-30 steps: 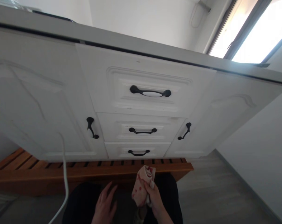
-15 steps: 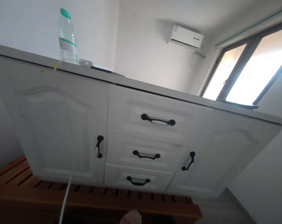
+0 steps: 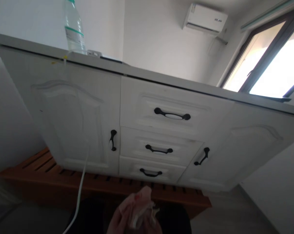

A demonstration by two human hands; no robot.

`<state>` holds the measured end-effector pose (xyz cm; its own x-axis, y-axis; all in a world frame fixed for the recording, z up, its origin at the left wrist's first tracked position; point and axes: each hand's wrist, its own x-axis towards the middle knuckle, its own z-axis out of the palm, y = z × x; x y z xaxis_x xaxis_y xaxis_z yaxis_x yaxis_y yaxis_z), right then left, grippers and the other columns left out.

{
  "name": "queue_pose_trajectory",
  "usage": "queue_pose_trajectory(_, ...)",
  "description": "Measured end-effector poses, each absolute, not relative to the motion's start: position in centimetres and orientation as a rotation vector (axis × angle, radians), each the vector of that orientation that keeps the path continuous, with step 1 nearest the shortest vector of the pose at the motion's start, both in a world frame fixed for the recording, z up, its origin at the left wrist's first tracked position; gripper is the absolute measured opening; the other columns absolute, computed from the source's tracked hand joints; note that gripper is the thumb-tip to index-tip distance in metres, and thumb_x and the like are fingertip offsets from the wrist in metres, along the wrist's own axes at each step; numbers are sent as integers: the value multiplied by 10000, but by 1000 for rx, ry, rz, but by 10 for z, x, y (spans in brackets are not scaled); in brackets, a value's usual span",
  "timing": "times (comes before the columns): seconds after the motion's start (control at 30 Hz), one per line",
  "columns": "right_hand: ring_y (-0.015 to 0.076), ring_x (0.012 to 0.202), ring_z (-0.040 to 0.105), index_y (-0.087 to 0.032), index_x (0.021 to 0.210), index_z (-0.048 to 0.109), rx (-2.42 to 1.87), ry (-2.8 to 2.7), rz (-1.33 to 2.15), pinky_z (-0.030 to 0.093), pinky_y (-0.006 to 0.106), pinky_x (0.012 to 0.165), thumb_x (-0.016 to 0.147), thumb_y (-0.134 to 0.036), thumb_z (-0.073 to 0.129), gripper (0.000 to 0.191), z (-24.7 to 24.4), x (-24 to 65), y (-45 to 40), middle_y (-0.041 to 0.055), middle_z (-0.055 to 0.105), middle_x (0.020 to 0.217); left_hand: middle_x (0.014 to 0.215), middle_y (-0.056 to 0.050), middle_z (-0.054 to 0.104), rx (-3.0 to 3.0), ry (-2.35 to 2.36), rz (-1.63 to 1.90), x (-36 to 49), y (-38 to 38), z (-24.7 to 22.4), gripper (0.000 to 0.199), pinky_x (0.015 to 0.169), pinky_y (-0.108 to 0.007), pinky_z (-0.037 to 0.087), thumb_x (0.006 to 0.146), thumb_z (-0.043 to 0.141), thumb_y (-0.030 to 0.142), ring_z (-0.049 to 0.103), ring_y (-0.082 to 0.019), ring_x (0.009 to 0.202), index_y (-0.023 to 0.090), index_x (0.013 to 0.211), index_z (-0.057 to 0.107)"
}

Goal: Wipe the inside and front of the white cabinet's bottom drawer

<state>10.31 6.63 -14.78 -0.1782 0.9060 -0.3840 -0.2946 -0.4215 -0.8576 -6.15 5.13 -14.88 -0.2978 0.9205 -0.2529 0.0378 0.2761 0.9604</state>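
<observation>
Basically, L hand (image 3: 119, 220) is gripping a crumpled pink, red-marked cloth (image 3: 142, 197), R hand (image 3: 152, 225) holding its lower R side; it's hovering by near edge of slatted brown wooden bench (image 3: 108, 189). Beyond, clear green-capped plastic bottle (image 3: 74, 32) is standing behind white panelled cabinet's (image 3: 61, 123) top edge, twd L.

Person is wearing black trousers (image 3: 90, 211), cloth looking plain over both knees (image 3: 177, 216); left hand (image 3: 119, 220) and right hand (image 3: 153, 226) showing bare.
</observation>
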Motion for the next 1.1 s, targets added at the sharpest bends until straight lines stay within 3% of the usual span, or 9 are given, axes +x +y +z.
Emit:
queue_pose_trajectory(0.07, 316, 1151, 656, -165, 1142, 717, -1137, -752, 1732, 490, 449, 1045, 720, -565, 829, 592, -150, 102, 50, 111, 735, 1170, 1189, -103, 755, 683, 1443, 1264, -60, 52, -139, 638, 1157, -485, 455, 722, 695, 704, 643, -331, 1238, 203, 1116, 697)
queue_pose_trajectory(0.3, 338, 1165, 664, -137, 1196, 699, -1057, -482, 1769, 476, 466, 1054, 573, -574, 910, 790, -128, 104, 40, 155, 729, 1214, 1334, -72, 698, 381, 1200, 1318, -59, 61, -126, 460, 1231, -459, 346, 840, 718, 486, 592, -272, 1320, 237, 1219, 641)
queue_pose_trajectory(0.53, 339, 1181, 659, -139, 1194, 684, -878, -158, 1942, 524, 482, 979, 580, -517, 920, 759, -126, 111, 48, 177, 729, 1208, 1276, -42, 729, 192, 1036, 1344, -64, 69, -84, 346, 1113, -302, 467, 884, 657, 268, 650, -183, 1222, 231, 1229, 649)
queue_pose_trajectory(0.67, 340, 1179, 658, -147, 1199, 681, -854, -113, 1941, 521, 492, 985, 556, -512, 934, 782, -128, 104, 44, 168, 731, 1204, 1247, -71, 737, 179, 1141, 1297, -68, 76, -83, 368, 1060, -342, 518, 890, 636, 282, 691, -210, 1149, 213, 1251, 623)
queue_pose_trajectory(0.83, 344, 1172, 656, -176, 1223, 676, -841, -94, 1991, 537, 513, 946, 592, -634, 869, 804, -109, 93, 43, 166, 712, 1255, 1371, -84, 670, 746, 1329, 1270, -74, 68, -97, 440, 1204, -466, 394, 893, 614, 418, 609, -269, 1287, 234, 1293, 610)
queue_pose_trajectory(0.97, 321, 1195, 646, -176, 1279, 655, -714, -170, 2198, 545, 467, 928, 700, -735, 742, 809, -75, 102, 50, 164, 684, 1311, 1472, -35, 602, 1559, 1241, 1114, -82, 57, -91, 399, 1209, -460, 397, 937, 501, 286, 519, -242, 1398, 335, 1309, 635)
queue_pose_trajectory(1.1, 289, 1191, 648, -126, 1270, 651, -667, -206, 2250, 547, 400, 908, 787, -803, 597, 833, -49, 112, 56, 180, 682, 1298, 1487, 0, 589, 2270, 1059, 818, -74, 49, -82, 569, 1169, -479, 444, 903, 502, 170, 439, -248, 1465, 424, 1412, 523)
